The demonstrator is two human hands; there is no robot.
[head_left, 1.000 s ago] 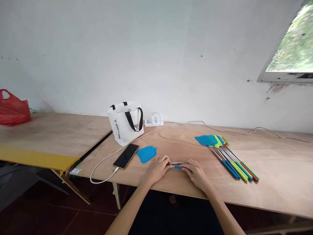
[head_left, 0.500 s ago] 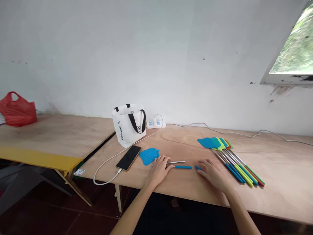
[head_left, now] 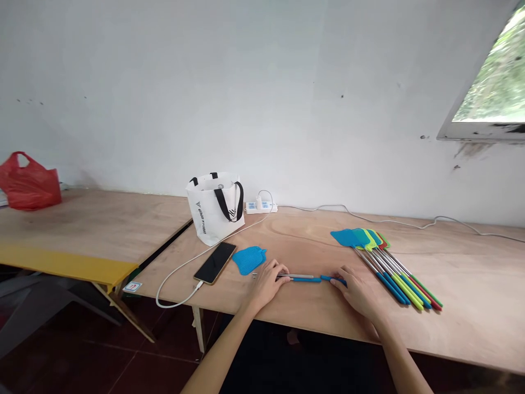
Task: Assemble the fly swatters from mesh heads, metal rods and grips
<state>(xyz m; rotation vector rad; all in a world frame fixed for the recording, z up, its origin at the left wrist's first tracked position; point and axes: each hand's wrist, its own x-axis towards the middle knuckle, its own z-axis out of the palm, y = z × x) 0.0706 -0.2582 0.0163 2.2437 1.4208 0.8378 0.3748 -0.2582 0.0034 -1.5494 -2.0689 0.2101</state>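
My left hand (head_left: 266,282) rests on the plywood table (head_left: 451,306), fingers curled down onto a thin metal rod (head_left: 296,276). A blue handle (head_left: 307,279) lies in line with the rod. My right hand (head_left: 360,293) lies to the right, its fingertips closed over the far end of a second blue handle piece (head_left: 333,278), which touches the first one. A loose blue mesh swatter head (head_left: 248,259) lies just left of my left hand.
A row of several fly swatters (head_left: 388,262) with coloured heads lies to the right. A phone (head_left: 215,262) on a white cable, a white tote bag (head_left: 215,208) and a power strip (head_left: 261,207) sit at the left. A red plastic bag (head_left: 28,183) is on the neighbouring table.
My right hand slid right, away from my left, drawing a blue piece along the table. The two blue pieces had a gap half a second ago and now touch.
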